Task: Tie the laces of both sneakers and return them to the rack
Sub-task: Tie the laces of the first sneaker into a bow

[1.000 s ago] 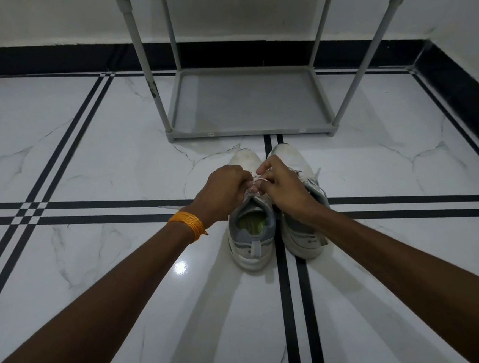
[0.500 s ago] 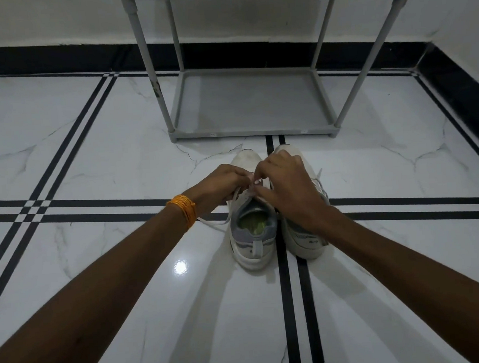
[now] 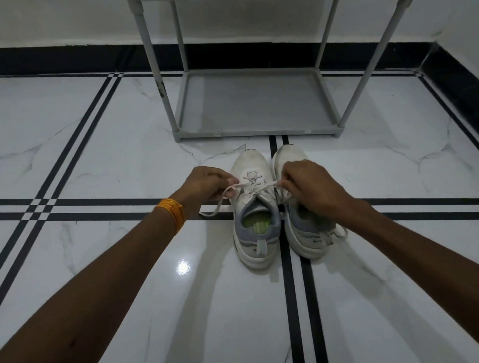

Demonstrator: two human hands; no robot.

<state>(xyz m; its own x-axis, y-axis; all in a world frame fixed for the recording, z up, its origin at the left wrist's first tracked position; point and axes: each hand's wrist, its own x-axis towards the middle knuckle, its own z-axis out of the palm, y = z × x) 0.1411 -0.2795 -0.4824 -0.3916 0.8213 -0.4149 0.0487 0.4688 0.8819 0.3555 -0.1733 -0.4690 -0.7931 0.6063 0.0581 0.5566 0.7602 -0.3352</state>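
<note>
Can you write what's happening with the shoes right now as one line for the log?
step: tying left sneaker | left hand, right hand: pulling lace ends apart | right sneaker: waiting | rack: no shoes

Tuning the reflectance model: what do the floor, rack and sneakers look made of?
Floor: polished marble or marble-look tile, glossy; grey veins, black inlay lines, a lamp glare.
Rack: grey tubes, likely plastic or painted metal; matte, one scuffed leg.
Sneakers: white knit or synthetic uppers, matte; grey heel trim.

White sneakers point(image 3: 277, 207) side by side, floor
</note>
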